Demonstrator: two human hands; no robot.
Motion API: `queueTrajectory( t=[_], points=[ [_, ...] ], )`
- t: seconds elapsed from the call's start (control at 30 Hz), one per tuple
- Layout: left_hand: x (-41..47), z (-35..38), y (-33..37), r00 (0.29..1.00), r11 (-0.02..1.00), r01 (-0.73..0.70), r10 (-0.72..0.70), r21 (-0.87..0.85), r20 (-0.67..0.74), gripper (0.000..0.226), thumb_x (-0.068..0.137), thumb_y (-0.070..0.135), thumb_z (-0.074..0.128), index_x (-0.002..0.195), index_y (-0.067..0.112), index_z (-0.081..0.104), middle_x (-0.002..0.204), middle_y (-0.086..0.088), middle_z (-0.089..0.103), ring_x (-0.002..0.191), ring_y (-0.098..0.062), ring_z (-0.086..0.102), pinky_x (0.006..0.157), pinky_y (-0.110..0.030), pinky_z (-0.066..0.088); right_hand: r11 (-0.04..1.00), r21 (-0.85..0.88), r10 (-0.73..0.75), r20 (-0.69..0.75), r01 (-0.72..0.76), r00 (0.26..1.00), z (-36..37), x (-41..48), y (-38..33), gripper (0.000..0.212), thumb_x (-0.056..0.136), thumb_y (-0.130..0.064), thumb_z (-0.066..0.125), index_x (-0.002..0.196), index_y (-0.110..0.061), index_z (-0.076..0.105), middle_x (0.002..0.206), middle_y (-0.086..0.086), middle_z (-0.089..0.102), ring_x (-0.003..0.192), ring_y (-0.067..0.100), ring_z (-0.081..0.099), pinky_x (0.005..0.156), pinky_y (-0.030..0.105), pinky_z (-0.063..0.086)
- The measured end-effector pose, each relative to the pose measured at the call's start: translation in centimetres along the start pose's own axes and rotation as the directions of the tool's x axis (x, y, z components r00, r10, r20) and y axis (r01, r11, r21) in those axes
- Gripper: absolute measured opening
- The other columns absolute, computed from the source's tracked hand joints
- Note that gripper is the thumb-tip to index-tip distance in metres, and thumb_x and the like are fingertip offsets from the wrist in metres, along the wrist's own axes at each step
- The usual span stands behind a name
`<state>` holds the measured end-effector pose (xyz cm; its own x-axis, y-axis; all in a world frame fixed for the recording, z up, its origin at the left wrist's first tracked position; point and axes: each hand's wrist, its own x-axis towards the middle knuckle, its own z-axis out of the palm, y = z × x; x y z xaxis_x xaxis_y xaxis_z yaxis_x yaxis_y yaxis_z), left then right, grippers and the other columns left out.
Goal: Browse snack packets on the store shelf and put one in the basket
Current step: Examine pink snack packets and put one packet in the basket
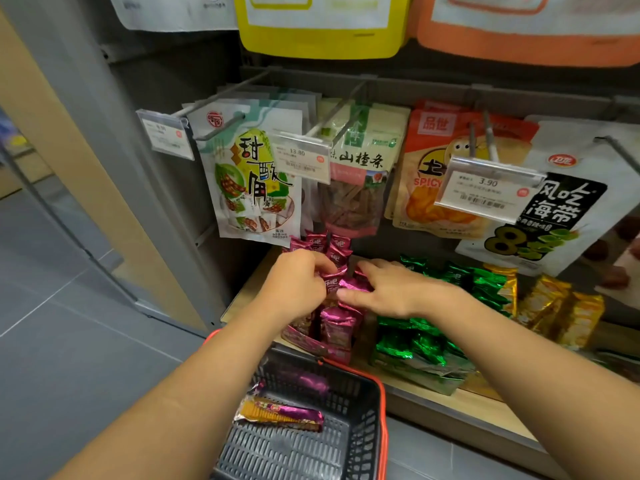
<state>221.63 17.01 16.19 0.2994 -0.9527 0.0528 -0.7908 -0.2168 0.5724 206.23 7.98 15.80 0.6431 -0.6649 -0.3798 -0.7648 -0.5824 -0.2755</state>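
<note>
Glossy foil magenta packets point(341, 284), slotted matt plastic basket point(349, 441), pale wood-look shelf point(460, 398)

Price tags point(490, 190), grey floor tiles point(69, 341)

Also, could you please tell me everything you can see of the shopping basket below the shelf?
The shopping basket is dark grey plastic with slotted walls and floor and a red-orange rim. It is upright at the bottom of the view, in front of the shelf edge, under both arms. A long orange packet with purple ends lies on its floor, a blurred purple packet behind it. A red strip, probably its handle, shows beside the left forearm; what holds it is hidden.
</note>
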Motion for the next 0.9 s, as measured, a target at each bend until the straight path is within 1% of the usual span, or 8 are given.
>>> queueTrajectory(
  t=[0.07,0.2,0.33,0.47,0.57,0.7,0.8,0.9],
  points=[
    [0.3,0.4,-0.1,0.994,0.985,-0.064,0.078,0.161,-0.080,0.037,0.088,0.008,0.053,0.120,0.021,0.067,0.123,0.001,0.064,0.120,-0.019,0.050,0.103,-0.034,0.042,0.997,-0.071,0.009,-0.059,-0.013,0.998,0.7,-0.6,-0.2,0.099,0.078,-0.081,0.043,0.153,-0.022,0.018,0.160,0.006,0.019,0.145,0.029,0.019,0.116,0.040,0.022],
    [0.8,2.1,-0.1,0.995,0.849,-0.090,0.094,0.520,0.019,0.041,0.093,0.041,0.055,0.132,0.026,0.055,0.126,0.001,0.058,0.123,-0.025,0.041,0.095,-0.040,0.037,0.996,-0.092,-0.006,-0.140,-0.007,0.990,1.6,-1.0,-0.6,0.095,0.080,-0.073,0.054,0.151,-0.017,0.023,0.153,0.009,0.028,0.140,0.029,0.027,0.114,0.043,0.031],
    [1.4,2.5,0.0,0.997,0.847,-0.046,0.070,0.530,-0.024,0.023,0.094,0.038,0.056,0.108,0.027,0.070,0.111,0.005,0.062,0.114,-0.019,0.043,0.089,-0.034,0.031,0.994,-0.104,-0.001,-0.142,-0.014,0.990,1.8,-1.1,-0.6,0.093,0.084,-0.068,0.053,0.152,-0.015,0.018,0.156,0.007,0.027,0.142,0.027,0.027,0.114,0.042,0.033],
    [1.0,0.9,0.8,0.963,0.884,-0.126,0.218,0.451,-0.158,0.023,0.094,0.029,0.057,0.109,0.020,0.071,0.113,0.002,0.062,0.106,-0.021,0.052,0.084,-0.034,0.042,0.994,-0.108,0.005,-0.139,-0.020,0.990,2.1,-0.9,-0.5,0.088,0.088,-0.064,0.048,0.153,-0.014,0.017,0.158,0.007,0.020,0.144,0.027,0.020,0.116,0.043,0.029],
    [-0.8,-1.7,2.6,0.889,0.867,-0.229,0.372,0.443,-0.267,0.021,0.093,0.026,0.060,0.105,0.012,0.070,0.109,-0.003,0.065,0.089,-0.029,0.065,0.067,-0.040,0.051,0.998,-0.045,0.028,-0.138,-0.034,0.990,2.1,-0.8,-0.6,0.090,0.086,-0.066,0.049,0.153,-0.017,0.014,0.159,0.004,0.017,0.145,0.026,0.019,0.116,0.046,0.028],
    [-4.1,-5.5,4.4,0.760,0.789,-0.397,0.569,0.469,-0.315,0.018,0.093,0.017,0.061,0.092,0.004,0.072,0.090,-0.010,0.068,0.075,-0.033,0.066,0.060,-0.044,0.054,0.999,0.051,0.024,-0.179,-0.015,0.984,1.4,-1.4,-1.1,0.102,0.080,-0.075,0.050,0.154,-0.023,0.005,0.163,0.002,0.006,0.148,0.025,0.011,0.117,0.049,0.024],
    [-6.5,-9.3,5.9,0.611,0.759,-0.437,0.644,0.482,-0.461,0.013,0.088,0.013,0.068,0.085,0.002,0.073,0.081,-0.011,0.069,0.071,-0.029,0.066,0.058,-0.040,0.055,0.971,0.169,-0.131,-0.212,0.169,0.968,-0.5,-3.0,-2.3,0.104,0.078,-0.069,0.061,0.155,-0.024,0.007,0.163,0.003,0.007,0.149,0.022,0.010,0.120,0.044,0.018],
    [-8.6,-12.8,7.5,0.522,0.771,-0.473,0.636,0.428,-0.569,0.010,0.085,0.016,0.074,0.084,0.005,0.074,0.080,-0.008,0.069,0.072,-0.021,0.064,0.065,-0.034,0.052,0.794,0.485,-0.290,-0.226,0.365,0.930,-2.8,-6.4,-4.4,0.097,0.074,-0.056,0.071,0.153,-0.026,0.024,0.156,-0.001,0.033,0.143,0.011,0.031,0.118,0.037,0.026]
  ],
)
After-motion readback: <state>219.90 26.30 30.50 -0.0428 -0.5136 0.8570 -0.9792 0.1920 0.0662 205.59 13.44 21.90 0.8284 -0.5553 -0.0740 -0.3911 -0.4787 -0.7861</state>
